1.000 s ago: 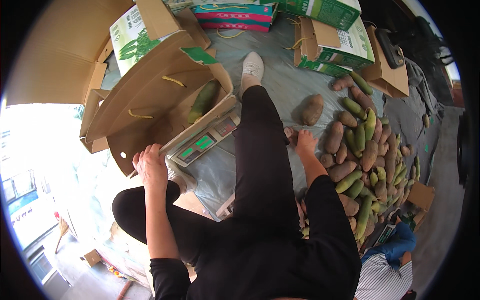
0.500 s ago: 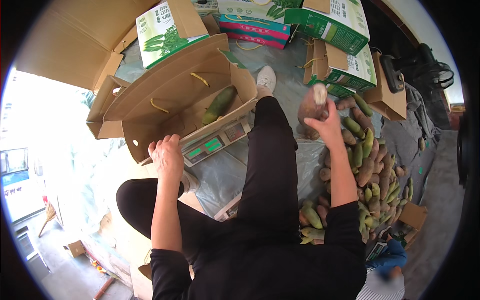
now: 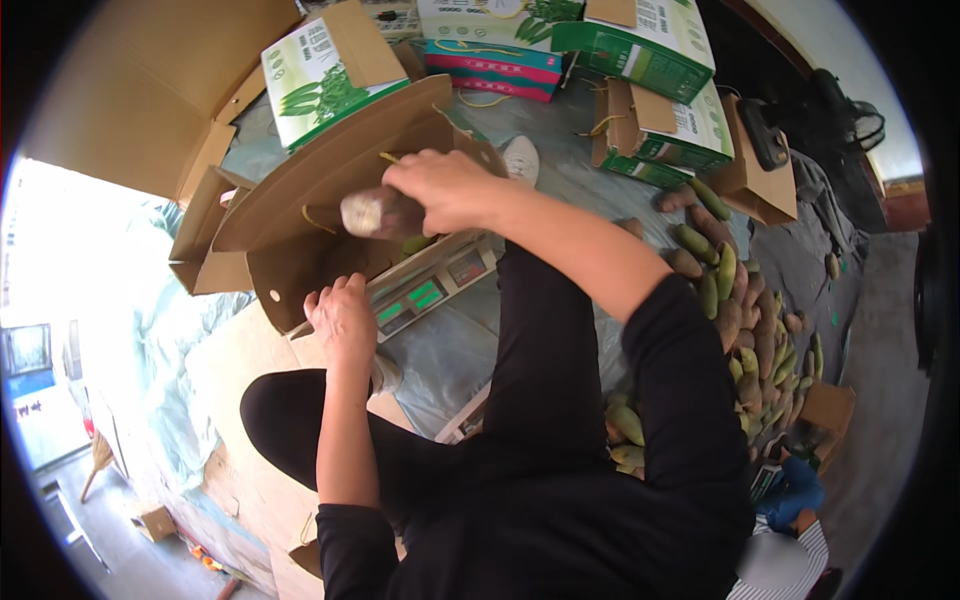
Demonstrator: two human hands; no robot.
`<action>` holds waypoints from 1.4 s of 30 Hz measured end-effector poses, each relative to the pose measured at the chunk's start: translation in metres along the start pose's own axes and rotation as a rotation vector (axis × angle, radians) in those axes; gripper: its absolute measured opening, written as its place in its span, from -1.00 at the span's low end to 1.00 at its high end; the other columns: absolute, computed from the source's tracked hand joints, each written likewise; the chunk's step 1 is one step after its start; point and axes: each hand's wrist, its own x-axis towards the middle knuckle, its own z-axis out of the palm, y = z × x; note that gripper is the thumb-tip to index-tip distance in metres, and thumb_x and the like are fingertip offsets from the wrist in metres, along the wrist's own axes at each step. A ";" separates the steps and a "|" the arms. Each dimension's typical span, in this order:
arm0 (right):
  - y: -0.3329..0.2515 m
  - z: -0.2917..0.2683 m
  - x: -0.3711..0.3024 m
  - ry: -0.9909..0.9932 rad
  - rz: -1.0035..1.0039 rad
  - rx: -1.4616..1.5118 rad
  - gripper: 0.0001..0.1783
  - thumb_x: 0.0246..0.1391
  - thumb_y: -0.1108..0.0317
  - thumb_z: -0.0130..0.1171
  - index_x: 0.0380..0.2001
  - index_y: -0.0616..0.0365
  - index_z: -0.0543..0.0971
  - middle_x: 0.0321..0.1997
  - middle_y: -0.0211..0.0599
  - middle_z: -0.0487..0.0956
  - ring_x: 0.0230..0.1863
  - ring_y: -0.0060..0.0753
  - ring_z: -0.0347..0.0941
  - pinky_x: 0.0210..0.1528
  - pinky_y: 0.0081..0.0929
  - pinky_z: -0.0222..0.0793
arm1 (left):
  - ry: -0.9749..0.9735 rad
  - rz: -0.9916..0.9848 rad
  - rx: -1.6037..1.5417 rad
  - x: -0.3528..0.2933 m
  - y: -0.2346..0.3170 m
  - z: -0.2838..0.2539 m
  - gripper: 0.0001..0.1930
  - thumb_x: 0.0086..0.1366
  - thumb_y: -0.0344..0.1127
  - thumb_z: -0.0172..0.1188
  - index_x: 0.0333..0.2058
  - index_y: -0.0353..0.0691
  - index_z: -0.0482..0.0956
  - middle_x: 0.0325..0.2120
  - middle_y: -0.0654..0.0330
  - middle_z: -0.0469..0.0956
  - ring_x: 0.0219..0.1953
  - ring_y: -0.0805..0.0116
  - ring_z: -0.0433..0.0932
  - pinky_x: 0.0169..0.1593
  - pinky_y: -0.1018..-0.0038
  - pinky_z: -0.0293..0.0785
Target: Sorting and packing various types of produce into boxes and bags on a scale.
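My right hand is closed round a reddish-brown radish with a pale cut end, holding it above an open cardboard box. My left hand grips the box's near edge at its left corner. Inside the box, a green radish shows only in part behind the held one. The box rests on a scale with lit green displays. Yellow cord handles hang on the box's far wall.
A heap of green and reddish-brown radishes lies to my right. Printed cartons stand at the back, beside a black fan. Plastic sheeting covers the floor. Another person is at the lower right.
My right hand has carried the reddish-brown radish leftward from beside the heap to above the box. My left hand stays on the box's edge.
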 end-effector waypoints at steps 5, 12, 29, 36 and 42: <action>0.003 0.040 0.030 -0.266 0.111 -0.263 -0.53 -0.18 0.37 0.22 -0.09 0.00 0.48 -0.04 -0.33 0.51 0.06 -0.23 0.38 -0.04 -0.12 0.29 | 0.065 0.036 -0.027 -0.001 0.001 -0.001 -0.91 0.06 -0.44 0.10 -0.41 -0.14 0.52 -0.40 0.18 0.54 -0.25 0.16 0.51 0.02 0.13 0.27; 0.010 0.041 0.015 -0.157 0.137 0.034 -0.52 -0.15 0.25 0.26 -0.06 -0.02 0.50 -0.11 -0.24 0.57 -0.02 -0.20 0.47 -0.02 -0.21 0.35 | 0.011 0.044 0.015 0.003 0.007 0.000 -0.84 0.04 -0.42 0.19 -0.33 -0.15 0.53 -0.37 0.20 0.55 -0.23 0.18 0.51 0.00 0.19 0.28; 0.245 0.141 -0.305 0.361 1.188 0.162 -0.64 -0.15 0.23 0.25 -0.24 0.15 0.54 -0.17 -0.09 0.57 -0.08 -0.09 0.48 -0.10 -0.23 0.38 | -0.004 0.019 0.010 0.000 0.005 0.001 -0.83 0.08 -0.45 0.15 -0.30 -0.20 0.52 -0.35 0.16 0.54 -0.20 0.15 0.49 0.08 0.21 0.23; 0.279 0.225 -0.337 0.571 1.695 0.660 -0.19 -0.28 0.01 0.40 0.06 0.15 0.40 -0.14 -0.13 0.54 -0.16 -0.16 0.49 -0.21 -0.26 0.39 | 0.025 0.037 -0.043 0.002 0.008 -0.004 -0.87 0.08 -0.46 0.10 -0.35 -0.21 0.52 -0.41 0.13 0.53 -0.25 0.10 0.48 0.07 0.21 0.23; 0.276 0.238 -0.306 0.703 1.875 1.005 0.16 -0.32 0.03 0.45 0.30 0.04 0.01 0.28 -0.19 0.18 0.19 -0.07 0.19 -0.05 0.08 0.27 | 0.029 0.026 -0.057 0.005 0.011 -0.005 -0.89 0.07 -0.46 0.10 -0.39 -0.20 0.54 -0.45 0.15 0.51 -0.28 0.14 0.47 0.07 0.23 0.23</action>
